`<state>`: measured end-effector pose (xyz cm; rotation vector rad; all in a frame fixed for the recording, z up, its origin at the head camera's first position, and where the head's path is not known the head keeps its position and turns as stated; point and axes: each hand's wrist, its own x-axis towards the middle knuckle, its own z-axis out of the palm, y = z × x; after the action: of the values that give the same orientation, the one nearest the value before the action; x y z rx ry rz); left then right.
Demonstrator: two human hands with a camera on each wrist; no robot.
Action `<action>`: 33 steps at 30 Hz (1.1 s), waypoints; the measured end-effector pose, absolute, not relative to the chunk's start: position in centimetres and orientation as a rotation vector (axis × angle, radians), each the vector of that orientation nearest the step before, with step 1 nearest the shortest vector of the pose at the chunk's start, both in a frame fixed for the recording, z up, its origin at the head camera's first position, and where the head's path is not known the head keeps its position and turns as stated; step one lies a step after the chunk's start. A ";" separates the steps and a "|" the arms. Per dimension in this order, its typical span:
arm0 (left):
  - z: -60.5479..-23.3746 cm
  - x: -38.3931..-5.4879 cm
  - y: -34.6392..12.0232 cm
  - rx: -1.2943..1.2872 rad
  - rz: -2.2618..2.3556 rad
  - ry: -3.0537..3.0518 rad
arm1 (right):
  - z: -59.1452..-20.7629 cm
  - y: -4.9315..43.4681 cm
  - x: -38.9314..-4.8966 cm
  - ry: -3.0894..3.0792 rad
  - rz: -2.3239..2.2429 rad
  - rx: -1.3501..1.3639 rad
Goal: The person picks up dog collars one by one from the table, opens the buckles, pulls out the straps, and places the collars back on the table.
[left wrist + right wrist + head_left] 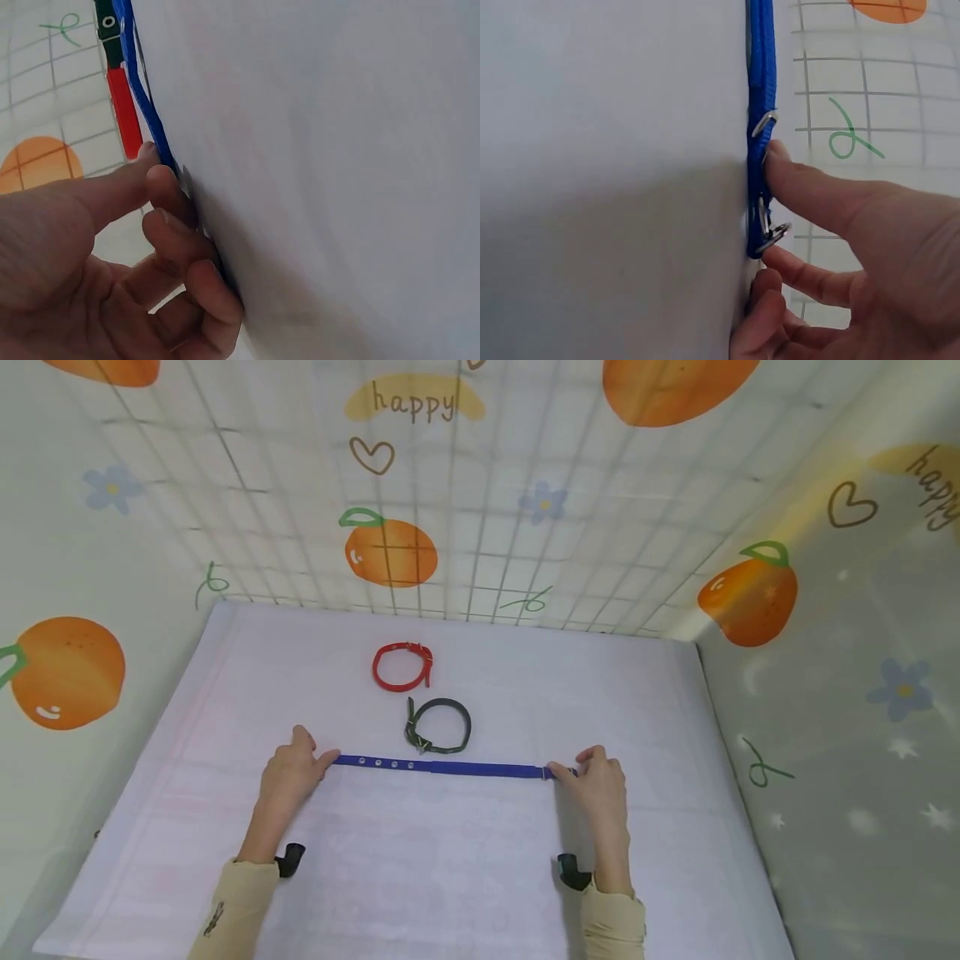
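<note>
A blue buckle collar (480,769) lies stretched out straight from side to side, with metal eyelets toward its left end. My left hand (291,770) pinches the eyelet end between thumb and index finger, the other fingers curled against the white surface in the left wrist view. At the opposite end, my right hand (600,789) holds the collar by its buckle part, thumb on the strap. The metal buckle (769,225) shows between thumb and index finger in the right wrist view. Just behind the blue strap rests a dark green collar (467,731), fastened into a loop.
A red collar (378,672), also looped, lies behind the green one. All rest on a white-covered table (420,877). A wire grid (487,560) behind printed cloth stands at the back, and printed cloth walls (847,710) close in both sides.
</note>
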<state>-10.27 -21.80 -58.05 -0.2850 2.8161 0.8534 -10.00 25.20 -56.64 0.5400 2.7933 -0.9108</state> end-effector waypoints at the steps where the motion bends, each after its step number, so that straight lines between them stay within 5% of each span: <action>1: -58.0 -10.3 -21.8 -0.289 0.837 2.816 | -56.7 25.2 -10.0 2.790 -0.915 0.541; 15: -56.9 -11.2 -20.4 -0.247 0.902 2.933 | -55.3 24.3 -11.2 2.903 -0.970 0.564; 33: -57.4 -15.6 -11.3 -0.101 1.331 2.795 | -55.1 13.4 -17.2 2.897 -1.194 -0.043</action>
<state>-15.61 -11.30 -57.36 -0.1007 2.7946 1.3306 -17.17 13.39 -55.13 -0.0428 2.8971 -1.1943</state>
